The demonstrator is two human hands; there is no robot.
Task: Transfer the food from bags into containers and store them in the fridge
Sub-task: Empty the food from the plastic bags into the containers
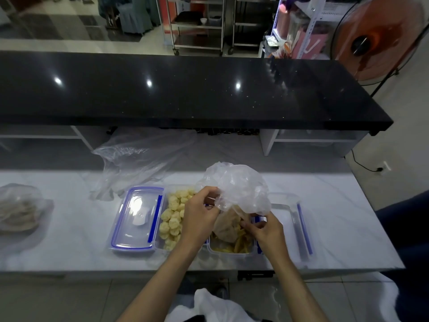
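Both hands (234, 219) are pinching the upturned bag (239, 184) over the container (232, 248); fries risk spilling toward 6 o'clock onto the counter (336, 217).

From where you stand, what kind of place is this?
Probably a shop or café kitchen behind a service counter: a raised black counter over a marble worktop, steel trolleys on the tiled floor beyond, and a standing fan.

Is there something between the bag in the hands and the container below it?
Nothing visible: both hands hold the plastic bag directly over the open container, whose lid lies aside to its right.
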